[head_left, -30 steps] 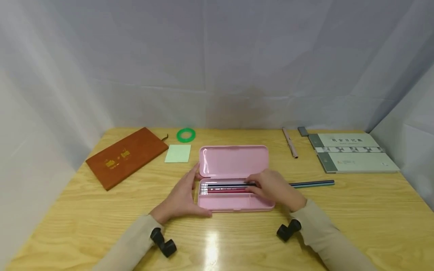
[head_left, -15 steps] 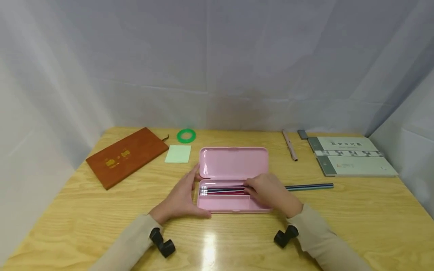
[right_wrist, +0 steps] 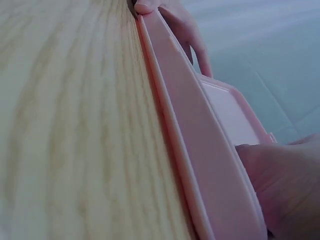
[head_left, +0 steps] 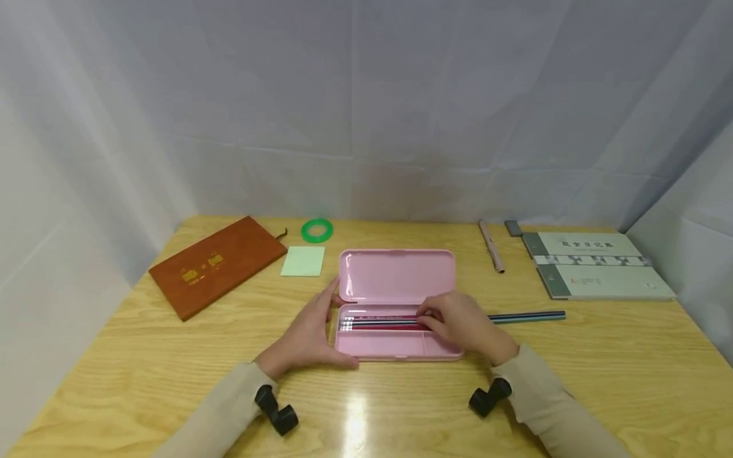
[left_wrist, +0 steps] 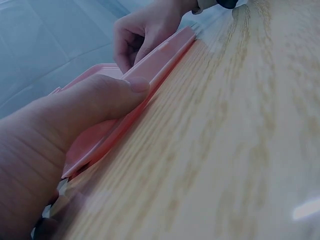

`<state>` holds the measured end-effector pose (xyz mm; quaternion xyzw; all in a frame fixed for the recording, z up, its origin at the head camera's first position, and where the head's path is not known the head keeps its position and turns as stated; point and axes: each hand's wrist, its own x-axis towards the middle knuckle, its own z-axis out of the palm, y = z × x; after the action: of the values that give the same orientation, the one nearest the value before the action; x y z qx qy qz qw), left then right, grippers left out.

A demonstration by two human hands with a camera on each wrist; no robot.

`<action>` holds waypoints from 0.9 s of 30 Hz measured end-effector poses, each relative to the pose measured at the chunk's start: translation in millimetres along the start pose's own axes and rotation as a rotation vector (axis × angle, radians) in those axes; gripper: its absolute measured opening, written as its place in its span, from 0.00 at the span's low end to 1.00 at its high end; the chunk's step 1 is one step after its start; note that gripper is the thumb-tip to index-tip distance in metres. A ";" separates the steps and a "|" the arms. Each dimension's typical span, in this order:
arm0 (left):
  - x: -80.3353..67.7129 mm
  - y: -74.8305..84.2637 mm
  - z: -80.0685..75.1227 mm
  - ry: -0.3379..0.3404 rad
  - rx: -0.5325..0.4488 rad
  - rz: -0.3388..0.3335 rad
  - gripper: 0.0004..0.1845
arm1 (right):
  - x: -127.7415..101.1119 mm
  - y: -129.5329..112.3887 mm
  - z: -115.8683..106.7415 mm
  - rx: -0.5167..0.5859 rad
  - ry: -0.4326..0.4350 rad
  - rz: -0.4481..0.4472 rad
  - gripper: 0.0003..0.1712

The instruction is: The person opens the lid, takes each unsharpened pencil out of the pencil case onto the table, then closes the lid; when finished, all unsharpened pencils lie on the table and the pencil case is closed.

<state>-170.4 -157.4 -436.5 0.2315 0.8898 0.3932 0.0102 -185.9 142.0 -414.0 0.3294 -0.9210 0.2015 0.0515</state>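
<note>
The right hand (head_left: 466, 327) covers the right ends of the pencils (head_left: 380, 322) in the case (head_left: 395, 343), so how its fingers lie on them cannot be told. The print on the booklets (head_left: 595, 264) at right and the gold marks on the brown notebook (head_left: 217, 264) are too small to read. In the left wrist view the left hand (left_wrist: 65, 125) is cut by the left edge; the case's inside is perhaps hidden by its wall in both wrist views.

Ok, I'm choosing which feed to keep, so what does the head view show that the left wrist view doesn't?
Only the head view shows the pencils in the case, a loose pencil, the brown notebook, green tape ring, sticky note and booklets. Only the left wrist view shows the left thumb pressed against the case's front wall, close up. Both show the pink pencil case, both hands and the wooden table.
</note>
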 end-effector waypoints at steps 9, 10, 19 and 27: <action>-0.1 -0.6 2.4 0.004 -0.012 0.012 0.78 | -17.1 8.4 -27.9 -0.005 -0.005 0.075 0.02; -0.3 -0.6 2.3 0.006 -0.010 0.015 0.78 | -23.6 13.8 -32.5 0.002 0.005 0.086 0.02; 3.3 0.4 -0.5 -0.002 0.009 0.021 0.79 | -121.7 81.8 -66.5 0.075 0.176 0.223 0.00; 2.3 0.0 0.7 -0.006 0.005 0.023 0.78 | -143.6 101.8 -66.6 0.040 0.158 0.229 0.04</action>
<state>-172.3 -155.9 -436.6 0.2428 0.8880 0.3903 0.0077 -140.6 324.6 -420.2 0.2062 -0.9414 0.2499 0.0941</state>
